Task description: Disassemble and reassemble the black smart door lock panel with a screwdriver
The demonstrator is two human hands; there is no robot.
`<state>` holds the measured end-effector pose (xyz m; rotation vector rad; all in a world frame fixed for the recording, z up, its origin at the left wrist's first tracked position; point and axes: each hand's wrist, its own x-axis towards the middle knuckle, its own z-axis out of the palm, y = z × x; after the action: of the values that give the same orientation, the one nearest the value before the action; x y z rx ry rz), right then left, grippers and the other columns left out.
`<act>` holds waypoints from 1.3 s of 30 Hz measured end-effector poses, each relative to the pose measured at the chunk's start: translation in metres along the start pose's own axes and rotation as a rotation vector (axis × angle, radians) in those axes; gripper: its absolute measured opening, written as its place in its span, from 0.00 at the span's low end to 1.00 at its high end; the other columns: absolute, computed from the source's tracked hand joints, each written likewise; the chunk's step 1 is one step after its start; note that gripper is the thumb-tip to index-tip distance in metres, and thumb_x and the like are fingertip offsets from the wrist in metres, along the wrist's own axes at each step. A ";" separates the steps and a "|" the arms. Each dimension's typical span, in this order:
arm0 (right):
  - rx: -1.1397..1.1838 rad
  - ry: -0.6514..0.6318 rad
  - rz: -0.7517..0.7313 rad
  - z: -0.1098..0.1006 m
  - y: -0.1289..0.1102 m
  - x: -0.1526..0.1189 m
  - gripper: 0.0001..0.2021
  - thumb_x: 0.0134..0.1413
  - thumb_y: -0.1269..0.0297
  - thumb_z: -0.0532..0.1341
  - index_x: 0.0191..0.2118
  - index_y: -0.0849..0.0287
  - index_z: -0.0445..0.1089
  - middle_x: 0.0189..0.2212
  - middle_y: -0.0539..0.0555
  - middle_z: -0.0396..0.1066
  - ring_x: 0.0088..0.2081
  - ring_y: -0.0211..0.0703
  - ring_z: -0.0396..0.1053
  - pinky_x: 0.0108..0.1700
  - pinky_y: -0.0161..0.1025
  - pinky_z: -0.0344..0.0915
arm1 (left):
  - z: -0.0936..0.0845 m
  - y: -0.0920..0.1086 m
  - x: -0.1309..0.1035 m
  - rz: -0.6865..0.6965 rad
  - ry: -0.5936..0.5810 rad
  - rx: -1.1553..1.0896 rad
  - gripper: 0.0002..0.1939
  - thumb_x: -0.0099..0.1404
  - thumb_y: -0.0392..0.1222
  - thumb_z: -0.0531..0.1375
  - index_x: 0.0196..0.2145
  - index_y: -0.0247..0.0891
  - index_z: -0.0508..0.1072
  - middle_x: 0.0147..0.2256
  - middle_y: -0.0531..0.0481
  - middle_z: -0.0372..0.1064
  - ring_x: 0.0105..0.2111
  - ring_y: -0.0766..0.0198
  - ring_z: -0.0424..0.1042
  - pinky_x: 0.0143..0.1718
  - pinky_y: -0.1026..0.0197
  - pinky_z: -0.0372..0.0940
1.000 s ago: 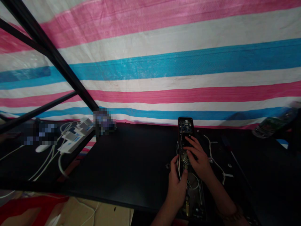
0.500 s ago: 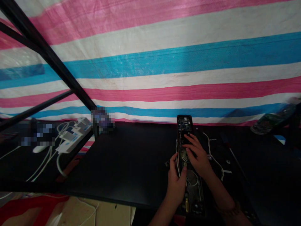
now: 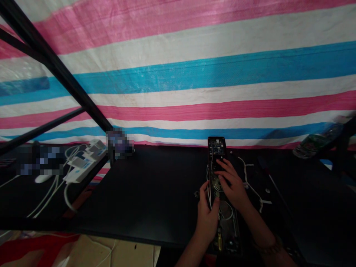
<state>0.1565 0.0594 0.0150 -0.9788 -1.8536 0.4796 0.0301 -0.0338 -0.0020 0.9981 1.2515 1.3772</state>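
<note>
Little has moved except your viewpoint, which has swung slightly right. Nearest, at five o'clock, a yellow-handled tool [image 3: 220, 241] lies on the long opened device [image 3: 216, 149]. Your left hand [image 3: 207, 220] clasps the device's left edge between thumb and fingers. Your right hand [image 3: 234, 189] spreads its fingers over the middle, probably touching, though it's dim. Farther, toward three o'clock, a bottle [image 3: 307, 147] leans near the striped sheet [image 3: 178, 110].

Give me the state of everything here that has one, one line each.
Black device, open, circuit board exposed
Left hand, gripping the device's edge
Right hand, fingers spread over the device
Power strip, plugs inserted
Plastic bottle, tilted
White cable right of the device, loose, uncoiled
</note>
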 end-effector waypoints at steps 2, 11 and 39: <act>0.004 -0.002 0.005 0.000 0.000 0.000 0.12 0.64 0.70 0.56 0.42 0.55 0.78 0.63 0.58 0.69 0.69 0.54 0.55 0.68 0.65 0.56 | 0.000 0.002 0.000 -0.002 -0.001 0.001 0.26 0.69 0.44 0.60 0.62 0.41 0.61 0.58 0.40 0.70 0.57 0.52 0.71 0.60 0.51 0.61; 0.036 0.017 0.032 0.001 0.000 0.000 0.12 0.64 0.68 0.56 0.41 0.54 0.78 0.62 0.58 0.70 0.69 0.55 0.56 0.69 0.65 0.53 | 0.002 0.006 0.000 0.018 -0.024 -0.016 0.25 0.69 0.45 0.59 0.62 0.41 0.60 0.56 0.41 0.72 0.55 0.53 0.72 0.59 0.51 0.61; 0.038 0.013 0.036 0.001 -0.001 0.000 0.12 0.64 0.68 0.56 0.42 0.54 0.78 0.62 0.58 0.70 0.69 0.56 0.56 0.69 0.66 0.54 | 0.001 0.003 0.000 0.009 -0.005 -0.016 0.26 0.69 0.45 0.60 0.62 0.41 0.62 0.57 0.40 0.71 0.56 0.52 0.71 0.60 0.50 0.61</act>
<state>0.1556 0.0589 0.0151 -0.9890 -1.8114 0.5268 0.0307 -0.0338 0.0011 0.9970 1.2319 1.3881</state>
